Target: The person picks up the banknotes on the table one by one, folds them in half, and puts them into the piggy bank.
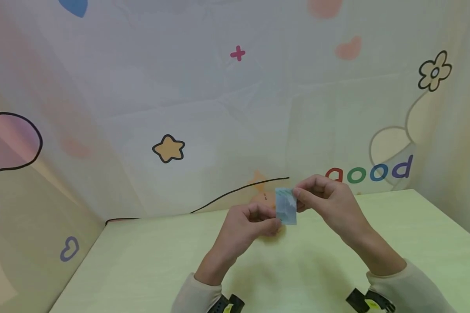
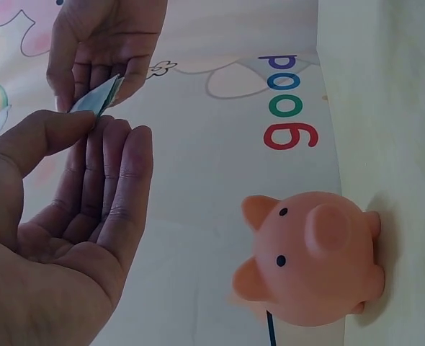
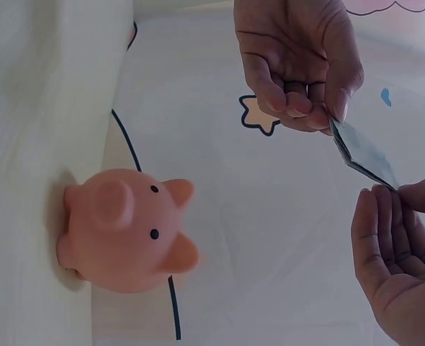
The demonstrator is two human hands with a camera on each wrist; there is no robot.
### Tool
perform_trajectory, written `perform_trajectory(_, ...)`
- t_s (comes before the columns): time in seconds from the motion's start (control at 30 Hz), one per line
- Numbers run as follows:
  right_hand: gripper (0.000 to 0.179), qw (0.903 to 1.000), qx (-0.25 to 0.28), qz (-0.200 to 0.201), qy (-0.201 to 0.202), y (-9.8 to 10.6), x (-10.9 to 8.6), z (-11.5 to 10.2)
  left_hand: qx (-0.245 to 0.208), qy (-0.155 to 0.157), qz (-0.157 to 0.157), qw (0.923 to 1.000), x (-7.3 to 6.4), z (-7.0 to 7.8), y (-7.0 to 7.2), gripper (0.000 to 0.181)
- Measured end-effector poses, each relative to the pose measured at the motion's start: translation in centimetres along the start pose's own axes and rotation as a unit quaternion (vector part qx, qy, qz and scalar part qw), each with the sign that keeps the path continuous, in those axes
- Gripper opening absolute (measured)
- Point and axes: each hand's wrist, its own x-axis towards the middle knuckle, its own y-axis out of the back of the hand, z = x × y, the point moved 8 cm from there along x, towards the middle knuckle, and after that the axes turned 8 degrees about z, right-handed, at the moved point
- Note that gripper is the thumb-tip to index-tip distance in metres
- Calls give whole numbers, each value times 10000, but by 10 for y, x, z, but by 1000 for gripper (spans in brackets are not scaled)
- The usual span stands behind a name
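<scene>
A small folded banknote (image 1: pixel 286 206), pale blue-green, is held up between both hands. My left hand (image 1: pixel 246 228) pinches its lower left corner between thumb and fingertips, while my right hand (image 1: pixel 334 206) pinches the upper right edge. Seen from the side in the right wrist view, the banknote (image 3: pixel 364 151) shows several thin layers folded flat. A pink piggy bank (image 2: pixel 313 259) stands upright on its feet, its snout facing me. In the head view the banknote and left hand hide most of the piggy bank (image 1: pixel 264 199), which sits behind them.
The pale table (image 1: pixel 141 261) runs back to a printed cloth backdrop (image 1: pixel 219 121) with a star, hearts and coloured letters. More cloth (image 1: pixel 31 261) hangs along the left side. Dark straps with small devices (image 1: pixel 231 304) sit at both wrists.
</scene>
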Motion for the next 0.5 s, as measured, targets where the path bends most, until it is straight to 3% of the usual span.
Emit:
perform_trajectory(0.3, 20, 9999, 127, -75, -12, -3, 1, 4, 216, -118, 9, 9997, 0, 1, 1, 14)
perform_trajectory(0.5, 20, 10000, 16, -49, -30, -1, -1, 4, 130, -7, 3, 9999, 1, -2, 0, 13)
